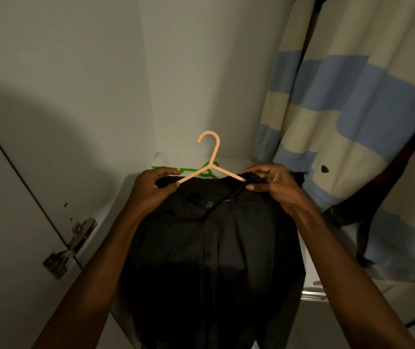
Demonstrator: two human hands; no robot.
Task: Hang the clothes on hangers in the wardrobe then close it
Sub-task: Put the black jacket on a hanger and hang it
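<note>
**Black shirt on peach hanger, held at the open wardrobe**

A black button-front shirt [209, 248] is held up in front of the open wardrobe [188, 71], collar at the top and body hanging down toward the lower edge of the view. A peach plastic hanger [210, 159] is seated in the shirt: its two arms run under the fabric at the shoulders, and the hook stands clear above the collar, tilted slightly left.

The left hand [154, 188] is closed on the left shoulder of the shirt, thumb and fingers pinching fabric and hanger arm together. The right hand [268, 182] is closed on the right shoulder in the same way, with cloth gathered between thumb and curled fingers at the end of the hanger arm.

Behind the hands, a green hanger [191, 170] is seen lying on the wardrobe floor near its back edge, partly hidden by the peach one. A garment striped in blue and cream [352, 109] hangs at the right side of the wardrobe. A metal door hinge [71, 246] is fixed at the wardrobe's left edge.
</note>
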